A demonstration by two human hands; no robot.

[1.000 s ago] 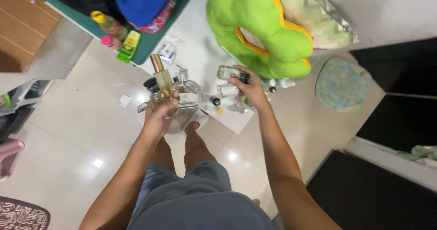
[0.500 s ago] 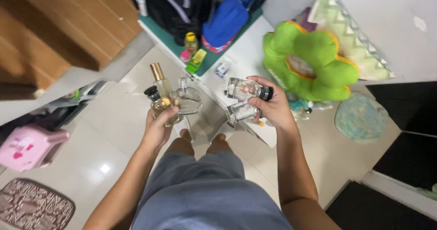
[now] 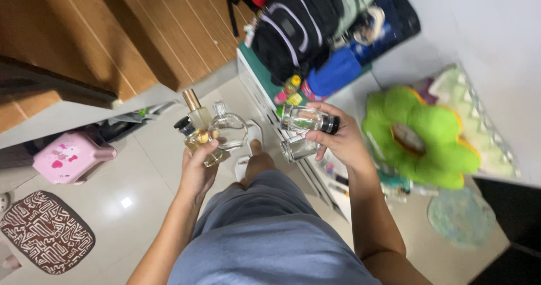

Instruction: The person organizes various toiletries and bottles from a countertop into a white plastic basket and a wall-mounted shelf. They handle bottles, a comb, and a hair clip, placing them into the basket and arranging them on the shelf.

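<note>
My left hand (image 3: 198, 169) grips a cluster of perfume bottles: a tall one with a gold cap (image 3: 196, 111), a round clear glass one (image 3: 227, 130) and a small yellowish one with a black cap (image 3: 190, 134). My right hand (image 3: 341, 141) holds two clear glass bottles, the upper one (image 3: 307, 119) lying sideways with a black cap, the lower one (image 3: 297, 147) tucked under it. Both hands are raised in front of me, above my grey shorts (image 3: 265, 234) and my feet in white slippers (image 3: 252, 144).
A low white table (image 3: 315, 169) stands to the right, with a black backpack (image 3: 296, 28) and blue bag on a green-topped shelf behind it. A green flower-shaped cushion (image 3: 420, 135) lies at right. A pink stool (image 3: 70, 155) and patterned mat (image 3: 45, 237) sit left on the tiled floor.
The view has swung left as I turn from the table. Both hands keep their bottles, carried away from the table; the pink stool and mat have come further into view.
</note>
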